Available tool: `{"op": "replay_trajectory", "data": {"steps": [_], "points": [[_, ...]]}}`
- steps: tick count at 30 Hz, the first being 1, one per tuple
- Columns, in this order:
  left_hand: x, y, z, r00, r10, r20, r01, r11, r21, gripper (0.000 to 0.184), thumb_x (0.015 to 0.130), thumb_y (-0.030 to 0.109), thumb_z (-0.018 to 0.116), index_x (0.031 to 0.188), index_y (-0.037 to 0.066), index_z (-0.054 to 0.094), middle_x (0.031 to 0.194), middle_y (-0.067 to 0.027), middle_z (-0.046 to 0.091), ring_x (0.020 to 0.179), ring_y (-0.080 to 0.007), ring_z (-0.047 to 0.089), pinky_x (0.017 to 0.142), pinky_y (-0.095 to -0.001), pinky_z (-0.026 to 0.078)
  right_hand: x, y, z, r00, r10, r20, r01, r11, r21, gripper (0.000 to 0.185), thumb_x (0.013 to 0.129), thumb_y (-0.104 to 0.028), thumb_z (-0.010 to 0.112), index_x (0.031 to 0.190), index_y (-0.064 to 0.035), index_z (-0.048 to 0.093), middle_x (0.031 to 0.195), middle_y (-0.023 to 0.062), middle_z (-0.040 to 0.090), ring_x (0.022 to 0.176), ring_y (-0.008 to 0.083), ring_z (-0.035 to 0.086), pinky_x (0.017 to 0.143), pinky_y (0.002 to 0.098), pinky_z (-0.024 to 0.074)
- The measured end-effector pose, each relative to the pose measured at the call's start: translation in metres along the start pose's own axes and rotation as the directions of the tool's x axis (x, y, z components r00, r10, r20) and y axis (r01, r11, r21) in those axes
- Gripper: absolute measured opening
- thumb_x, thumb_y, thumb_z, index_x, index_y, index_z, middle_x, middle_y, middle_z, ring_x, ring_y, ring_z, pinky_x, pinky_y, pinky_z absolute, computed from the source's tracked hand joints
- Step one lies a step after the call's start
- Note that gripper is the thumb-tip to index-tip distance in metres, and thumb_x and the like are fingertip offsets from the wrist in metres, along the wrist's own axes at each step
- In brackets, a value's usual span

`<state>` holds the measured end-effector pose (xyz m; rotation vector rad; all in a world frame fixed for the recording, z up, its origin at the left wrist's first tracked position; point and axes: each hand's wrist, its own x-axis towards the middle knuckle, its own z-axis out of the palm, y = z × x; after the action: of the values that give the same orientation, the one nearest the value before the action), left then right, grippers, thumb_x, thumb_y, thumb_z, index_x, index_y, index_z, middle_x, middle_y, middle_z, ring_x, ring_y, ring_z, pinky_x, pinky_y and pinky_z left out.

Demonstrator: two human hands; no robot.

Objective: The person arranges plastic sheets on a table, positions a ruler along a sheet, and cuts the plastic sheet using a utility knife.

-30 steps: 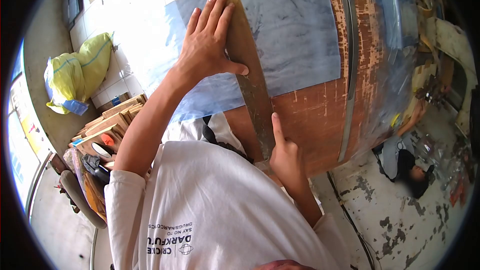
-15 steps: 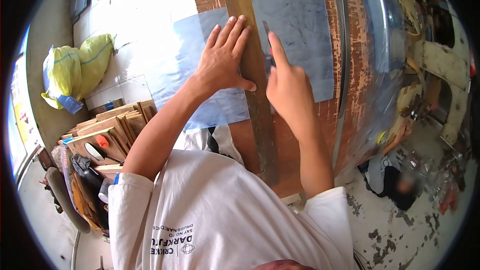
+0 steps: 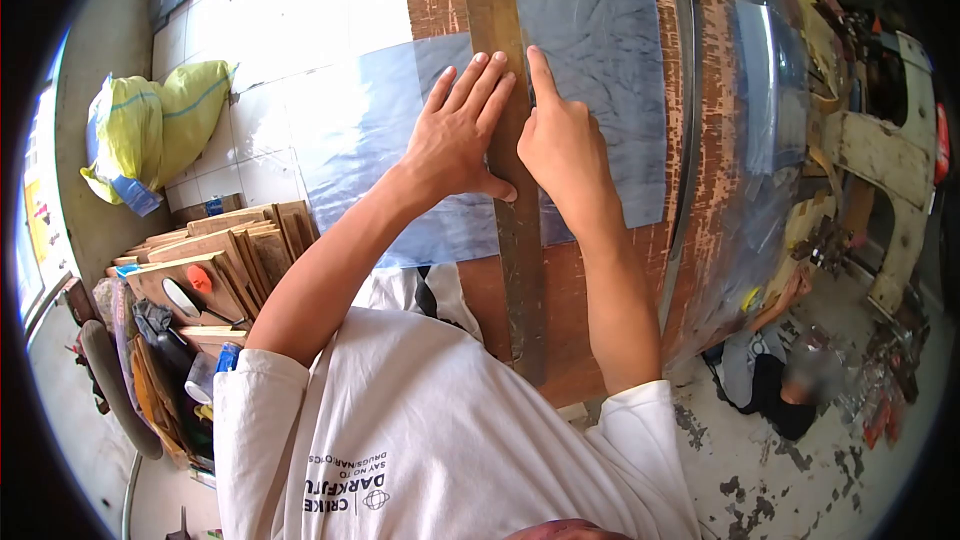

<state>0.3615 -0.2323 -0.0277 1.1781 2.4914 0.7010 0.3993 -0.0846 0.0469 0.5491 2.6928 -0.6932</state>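
A long brown straight bar lies lengthwise over bluish clear plastic sheet, with one part of the sheet on its left and a wrinkled piece on its right. My left hand is spread flat, fingertips and thumb pressing on the bar. Along the bar's right edge is my right hand, its index finger stretched forward and the other fingers curled. It grips a utility knife, which showed half a second ago and is now almost wholly hidden by the hand.
A worn reddish-brown board lies under the sheet, with a dark metal strip to the right. At left stand stacked wooden pieces and a yellow-green sack. A co-worker is low at the right, beside cluttered machinery.
My right hand has turned and shifted slightly left, close against the bar, so the knife no longer shows clearly. My left hand stays flat on the bar. The whole view has shifted slightly.
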Motion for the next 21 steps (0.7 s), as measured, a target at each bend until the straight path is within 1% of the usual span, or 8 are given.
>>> {"op": "replay_trajectory", "data": {"steps": [6,8,9,11,15,18,20,21], "points": [[0.001,-0.001,0.002,1.000,0.008,-0.003,-0.008,1.000,0.007,0.139,0.046,0.061,0.091,0.155,0.002,0.027,0.164,-0.0179,0.023,0.154,-0.0343,0.017,0.124,-0.0524,0.016,0.001,-0.002,0.003,1.000,0.006,-0.014,-0.006,1.000,-0.003,0.068,0.089,-0.003,0.054,0.153,-0.0148,0.038,0.074,0.0300,0.065,0.073,0.0494,0.067,0.067,0.0565,0.0523],[0.001,0.000,0.001,1.000,-0.005,0.012,0.004,0.997,0.077,0.137,0.049,0.067,0.087,0.155,0.002,0.029,0.164,-0.0151,0.024,0.154,-0.0315,0.019,0.124,-0.0508,0.017,0.003,0.000,0.007,1.000,-0.006,-0.029,0.006,1.000,0.001,0.070,0.086,-0.002,0.053,0.153,-0.0150,0.038,0.075,0.0304,0.065,0.075,0.0507,0.067,0.068,0.0571,0.0527],[0.002,0.000,0.002,1.000,-0.004,0.022,0.002,0.997,0.077,0.137,0.049,0.067,0.087,0.155,0.002,0.029,0.164,-0.0151,0.024,0.154,-0.0315,0.019,0.124,-0.0508,0.017,0.005,0.001,0.007,1.000,0.001,-0.025,-0.001,1.000,0.007,0.070,0.086,-0.002,0.053,0.153,-0.0150,0.038,0.075,0.0304,0.065,0.075,0.0507,0.067,0.068,0.0571,0.0527],[0.001,-0.001,0.005,1.000,0.010,-0.022,-0.008,0.998,0.068,0.137,0.048,0.066,0.088,0.155,0.002,0.029,0.164,-0.0154,0.025,0.154,-0.0320,0.019,0.124,-0.0516,0.018,0.004,0.002,0.005,1.000,-0.030,0.006,0.030,0.999,-0.036,0.067,0.087,-0.006,0.055,0.151,-0.0105,0.037,0.082,0.0290,0.070,0.081,0.0465,0.071,0.071,0.0531,0.0578],[0.001,-0.001,0.006,0.999,0.024,-0.025,-0.022,0.996,0.088,0.137,0.048,0.064,0.088,0.155,0.002,0.029,0.164,-0.0157,0.024,0.153,-0.0333,0.019,0.124,-0.0525,0.018,-0.004,0.001,0.007,0.999,-0.024,-0.025,0.023,0.999,-0.027,0.065,0.087,-0.007,0.057,0.150,-0.0102,0.038,0.083,0.0285,0.070,0.082,0.0457,0.071,0.072,0.0526,0.0581],[0.003,-0.001,0.004,1.000,0.022,-0.018,-0.020,0.995,0.102,0.136,0.049,0.064,0.088,0.155,0.002,0.028,0.164,-0.0157,0.024,0.154,-0.0336,0.018,0.124,-0.0525,0.017,-0.023,0.007,0.005,0.999,-0.034,-0.008,0.033,0.998,-0.044,0.065,0.087,-0.005,0.058,0.149,-0.0096,0.039,0.084,0.0278,0.070,0.082,0.0448,0.071,0.073,0.0524,0.0582],[0.002,0.000,0.007,1.000,0.017,-0.014,-0.016,0.996,0.087,0.136,0.049,0.063,0.088,0.155,0.002,0.028,0.164,-0.0157,0.024,0.154,-0.0336,0.018,0.124,-0.0524,0.017,-0.047,0.012,0.003,0.998,-0.015,0.068,0.019,0.998,-0.065,0.068,0.086,-0.001,0.058,0.150,-0.0093,0.038,0.080,0.0275,0.069,0.079,0.0453,0.071,0.070,0.0529,0.0576],[0.001,0.001,0.007,1.000,0.017,-0.019,-0.016,0.996,0.083,0.136,0.049,0.063,0.088,0.155,0.002,0.029,0.164,-0.0158,0.023,0.154,-0.0337,0.017,0.124,-0.0523,0.016,-0.059,0.014,0.004,0.997,-0.006,0.077,0.011,0.998,-0.064,0.068,0.086,-0.001,0.058,0.150,-0.0093,0.038,0.080,0.0275,0.069,0.079,0.0453,0.071,0.070,0.0529,0.0576]]}}
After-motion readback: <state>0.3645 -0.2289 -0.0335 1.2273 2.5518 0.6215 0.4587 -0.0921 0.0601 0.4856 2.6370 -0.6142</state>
